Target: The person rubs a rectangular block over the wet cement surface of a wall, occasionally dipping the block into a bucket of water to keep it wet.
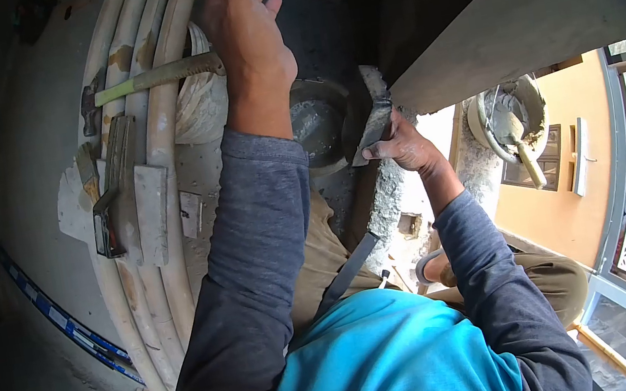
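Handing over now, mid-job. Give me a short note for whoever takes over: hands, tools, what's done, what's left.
Left hand: open, palm down by the end of the hammer handle; hammer lies across the poles.
Right hand: shut on the trowel, blade at the wall edge.
Mortar pan: between the arms, mortar in it.
Done: rough mortar below the trowel.
Left: extent not visible.

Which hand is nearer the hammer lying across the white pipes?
Left. The left hand lies flat right beside the handle end of the hammer; whether it touches is unclear. The right hand is well off to the other side, gripping a trowel.
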Available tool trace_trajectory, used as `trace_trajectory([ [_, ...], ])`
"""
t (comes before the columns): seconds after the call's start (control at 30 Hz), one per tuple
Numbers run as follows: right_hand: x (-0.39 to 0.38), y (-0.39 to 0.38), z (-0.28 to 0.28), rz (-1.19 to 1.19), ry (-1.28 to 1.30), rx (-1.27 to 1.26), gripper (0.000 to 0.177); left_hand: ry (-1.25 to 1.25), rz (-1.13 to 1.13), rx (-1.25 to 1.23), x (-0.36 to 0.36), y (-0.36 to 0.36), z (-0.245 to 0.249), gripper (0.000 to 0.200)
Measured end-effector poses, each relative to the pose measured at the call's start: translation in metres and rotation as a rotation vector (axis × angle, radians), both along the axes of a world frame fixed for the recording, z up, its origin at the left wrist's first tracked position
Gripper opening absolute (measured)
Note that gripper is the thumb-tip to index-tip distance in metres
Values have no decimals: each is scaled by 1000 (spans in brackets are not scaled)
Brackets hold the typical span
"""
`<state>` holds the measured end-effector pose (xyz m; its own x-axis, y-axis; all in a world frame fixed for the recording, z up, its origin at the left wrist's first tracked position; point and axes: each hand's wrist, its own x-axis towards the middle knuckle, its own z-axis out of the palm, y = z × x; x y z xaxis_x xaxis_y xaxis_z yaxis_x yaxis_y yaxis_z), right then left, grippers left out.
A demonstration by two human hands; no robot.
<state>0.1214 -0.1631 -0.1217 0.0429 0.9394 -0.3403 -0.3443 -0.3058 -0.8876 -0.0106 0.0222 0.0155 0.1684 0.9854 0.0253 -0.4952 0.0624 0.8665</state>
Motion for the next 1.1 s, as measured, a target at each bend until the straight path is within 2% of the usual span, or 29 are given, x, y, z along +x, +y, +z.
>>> trace_trajectory([
  [0.17,8,-13,11,-17,15,63,92,12,-17,45,8,-1,3,71],
  [0.27,13,-19,13,13,39,103,88,23,20,32,12,-3,4,65],
  [0.3,14,-21,18,27,6,101,87,57,-3,111,12,-4,4,66],
  [0.37,17,-28,36,6,-47,120,86,71,-60,214,18,-7,4,66],
  [0.43,12,-34,66,-49,-58,137,92,161,-73,162,25,-10,2,68],
  [0.5,13,-40,79,-162,-381,323,101,233,-165,184,32,-10,-4,69],
  [0.57,20,-49,116,-136,-343,395,108,280,-214,220,45,-19,-8,64],
  [0.63,33,-59,137,-136,-514,577,107,300,-330,285,56,-26,-14,70],
  [0.67,37,-68,149,-210,-674,693,100,203,-438,295,63,-24,-25,71],
  [0.7,44,-75,157,-254,-679,717,100,113,-540,294,69,-20,-38,73],
  [0.73,51,-83,162,-321,-706,752,101,124,-562,326,74,-16,-52,73],
  [0.8,67,-96,176,-465,-699,812,102,35,-760,171,80,-6,-77,71],
  [0.83,76,-100,171,-585,-762,835,102,65,-737,189,84,-7,-84,70],
  [0.93,110,-104,170,-733,-654,771,99,116,-657,279,98,-49,-54,71],
  [1.0,132,-98,181,-800,-667,758,102,51,-604,171,102,-52,-50,69],
  [1.1,155,-84,215,-820,-675,888,99,33,-549,165,104,-53,-41,76],
])
